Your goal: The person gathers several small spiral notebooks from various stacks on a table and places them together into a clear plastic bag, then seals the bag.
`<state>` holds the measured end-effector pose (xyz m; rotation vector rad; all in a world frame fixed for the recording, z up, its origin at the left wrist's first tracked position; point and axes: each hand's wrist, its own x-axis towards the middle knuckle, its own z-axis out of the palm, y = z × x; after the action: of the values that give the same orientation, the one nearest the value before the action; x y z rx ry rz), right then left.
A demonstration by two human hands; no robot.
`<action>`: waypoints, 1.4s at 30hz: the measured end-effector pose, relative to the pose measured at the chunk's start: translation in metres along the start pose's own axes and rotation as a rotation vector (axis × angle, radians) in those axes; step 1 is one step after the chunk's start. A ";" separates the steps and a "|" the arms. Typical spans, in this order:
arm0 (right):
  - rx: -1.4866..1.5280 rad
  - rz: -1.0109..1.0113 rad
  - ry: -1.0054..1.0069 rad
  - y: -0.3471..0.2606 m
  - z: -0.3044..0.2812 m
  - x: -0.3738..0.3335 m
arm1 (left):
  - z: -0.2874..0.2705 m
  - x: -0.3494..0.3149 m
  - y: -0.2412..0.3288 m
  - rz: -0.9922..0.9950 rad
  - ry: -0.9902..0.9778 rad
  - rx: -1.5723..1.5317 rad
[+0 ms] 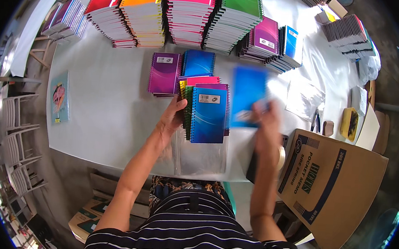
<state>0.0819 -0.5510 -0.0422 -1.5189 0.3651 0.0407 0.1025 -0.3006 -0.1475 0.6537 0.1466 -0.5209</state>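
Note:
My left hand [173, 113] grips a fanned handful of small spiral notebooks [208, 125] by its left edge. Blue lies on top, with purple, pink, green and yellow covers peeking out behind. Just to the right, a single blue notebook [249, 88] is in my right hand [267, 117]; both are smeared by motion, and the fingers wrap its lower right edge. Beyond the handful, a purple notebook pile [164, 76] and another blue notebook [198, 62] lie on the table. Beneath my hands is a transparent plastic sleeve [201, 159].
Tall notebook stacks in red [107, 14], yellow [143, 19], pink [190, 17] and green [234, 23] line the far side. Shorter purple [262, 38] and blue [290, 45] stacks adjoin them. At right are a cardboard box [331, 184], pliers [317, 121] and a tape roll [281, 158].

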 end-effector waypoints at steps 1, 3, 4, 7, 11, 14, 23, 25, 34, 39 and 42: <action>-0.215 0.125 -0.074 0.002 0.027 -0.027 | 0.003 -0.006 0.004 -0.005 0.044 0.001; 0.109 0.074 -0.095 0.049 0.044 -0.048 | 0.020 -0.012 0.009 0.000 -0.019 0.066; 0.157 0.151 -0.192 0.051 0.042 -0.046 | 0.025 -0.018 0.014 0.008 -0.038 0.100; 0.243 0.380 -0.418 0.062 0.033 -0.036 | 0.034 -0.029 0.032 -0.020 -0.290 0.460; 0.208 0.088 -0.355 0.076 0.049 -0.055 | 0.048 -0.071 0.049 0.257 -0.236 1.065; 0.157 -0.197 -0.410 0.093 0.071 -0.060 | 0.028 -0.092 0.041 0.266 -0.116 0.955; -0.136 -0.377 -0.428 0.157 0.091 -0.051 | -0.021 -0.084 -0.002 0.469 -0.012 0.849; -0.076 -0.366 -0.415 0.142 0.092 -0.048 | -0.027 -0.084 0.004 0.479 0.019 0.830; -0.435 -0.525 -0.476 0.112 0.092 -0.040 | -0.037 -0.080 0.015 0.465 -0.101 1.008; -0.407 -0.499 -0.447 0.099 0.096 -0.051 | -0.033 -0.099 0.024 0.389 -0.032 1.133; -0.407 -0.510 -0.476 0.099 0.101 -0.058 | -0.035 -0.110 0.019 0.436 0.030 1.121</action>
<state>0.0235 -0.4343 -0.1223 -1.9009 -0.4394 0.0752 0.0183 -0.2201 -0.1327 1.7373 -0.2900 -0.1240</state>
